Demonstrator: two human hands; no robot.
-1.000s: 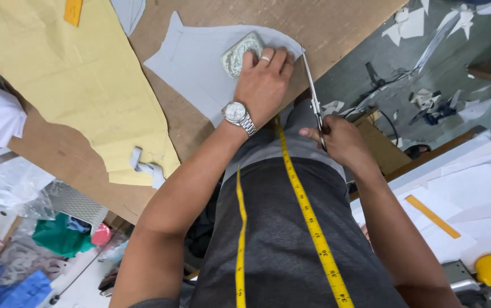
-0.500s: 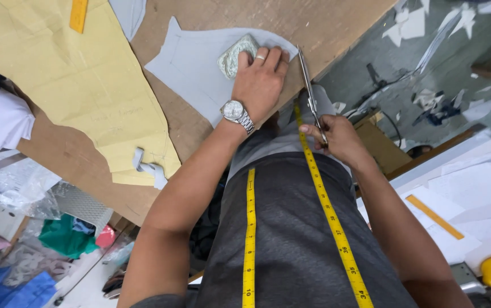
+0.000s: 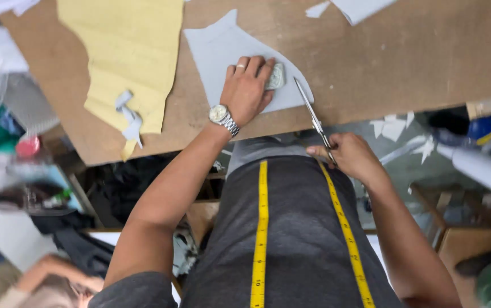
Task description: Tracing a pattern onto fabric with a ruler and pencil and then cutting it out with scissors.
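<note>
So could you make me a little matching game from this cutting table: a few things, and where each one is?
Things:
1. scissors
2. watch
3. tape measure
4. yellow paper

Places:
A. draped down the person's front
B. lying on the table, left of the grey piece
C. in the right hand
D. on the left wrist

Pairs: 1-C, 2-D, 3-A, 4-B

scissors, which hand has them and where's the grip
The right hand holds the scissors by the handles, blades pointing into the grey fabric piece. The left hand only presses that piece flat.
</note>
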